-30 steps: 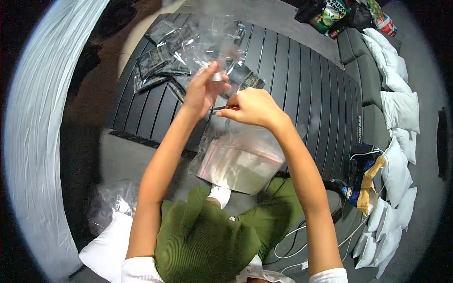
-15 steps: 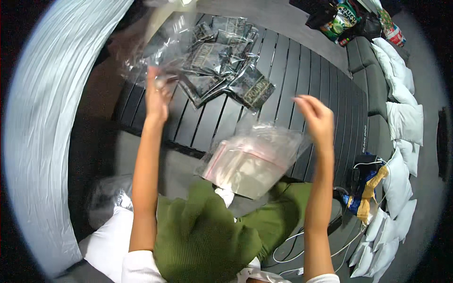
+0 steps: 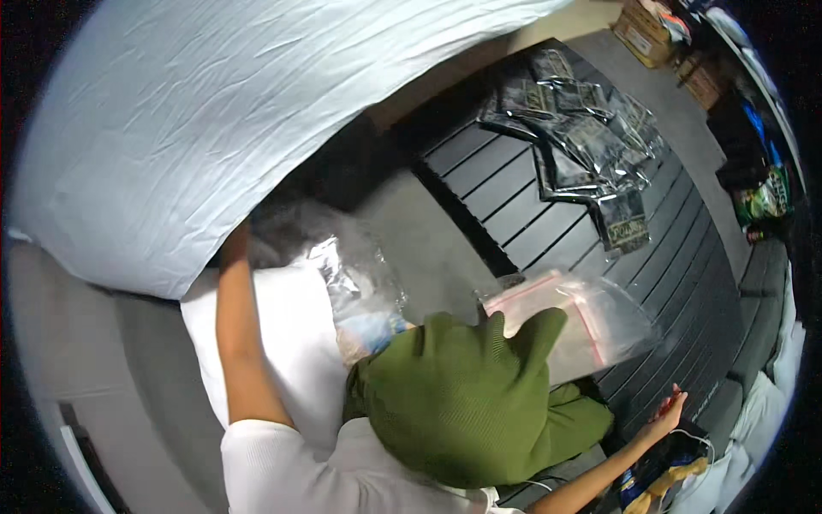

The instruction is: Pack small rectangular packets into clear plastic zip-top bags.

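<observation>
My left forearm [image 3: 235, 334] reaches beneath the edge of a large white sheet [image 3: 282, 94], which hides the hand and fingers. Held out at the lower right, my right hand [image 3: 666, 409] has loosely curled fingers and nothing visible in them. It is over the near right part of a dark slatted table [image 3: 548, 248]. Clear plastic bags with red seal strips [image 3: 569, 321] lie in a stack at the table's near edge, beyond my green-clothed knee [image 3: 462, 385]. Farther back, several dark flat packets [image 3: 591, 141] in glossy clear wrap are piled on the slats.
Crumpled clear plastic [image 3: 351, 265] lies next to a white pillow [image 3: 291, 343] by my left arm. A grey sofa with white cushions [image 3: 762, 411] runs along the right. Cardboard boxes [image 3: 642, 34] and a green bag [image 3: 762, 201] stand at the far right.
The view has turned left. My left hand has gone from beside clear plastic at the table's far left to under the sheet. My right hand has moved outward and down.
</observation>
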The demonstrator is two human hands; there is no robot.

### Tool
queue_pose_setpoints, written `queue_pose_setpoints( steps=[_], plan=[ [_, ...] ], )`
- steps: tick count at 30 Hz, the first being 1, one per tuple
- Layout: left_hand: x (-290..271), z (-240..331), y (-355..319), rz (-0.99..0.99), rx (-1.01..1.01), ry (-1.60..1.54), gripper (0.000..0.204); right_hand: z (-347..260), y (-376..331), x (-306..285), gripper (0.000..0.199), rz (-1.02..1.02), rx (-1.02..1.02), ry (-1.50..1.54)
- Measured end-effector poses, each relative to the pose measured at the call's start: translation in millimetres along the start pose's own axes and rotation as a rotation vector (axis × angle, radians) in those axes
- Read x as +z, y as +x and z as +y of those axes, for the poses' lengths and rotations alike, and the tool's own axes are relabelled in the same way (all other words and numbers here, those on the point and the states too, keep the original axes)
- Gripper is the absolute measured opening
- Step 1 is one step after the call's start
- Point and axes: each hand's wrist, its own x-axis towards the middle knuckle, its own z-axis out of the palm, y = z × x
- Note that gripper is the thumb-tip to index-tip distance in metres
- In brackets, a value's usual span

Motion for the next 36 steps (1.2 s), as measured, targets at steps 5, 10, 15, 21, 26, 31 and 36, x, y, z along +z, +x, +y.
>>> queue_pose_setpoints(
  steps=[5,10,15,21,26,31,36],
  plan=[
    [-61,1,-9,-0.108,-0.063,0.045,0.041,14,-9,14,0.035,-0.075,-0.139,-0.005],
    [-66,37,2,-0.302,-0.056,0.025,0.04,29,-16,-13,0.034,-0.073,-0.066,-0.062],
    [-40,96,-32,-0.623,0.097,-0.074,0.039,25,-46,26,0.03,0.016,0.158,0.178],
    [-34,142,-48,-0.946,0.368,-0.143,0.039,48,-87,65,0.022,-0.232,0.2,0.223],
    [-36,221,-30,-1.115,0.451,-0.068,0.039,40,-101,93,0.032,-0.336,0.14,0.226],
    [48,308,-138,-1.808,0.487,-0.697,0.061,65,-100,100,0.037,-0.337,0.108,0.29],
    [112,328,-236,-1.728,0.299,-0.833,0.067,68,-106,116,0.035,-0.313,0.192,0.395]
  ],
)
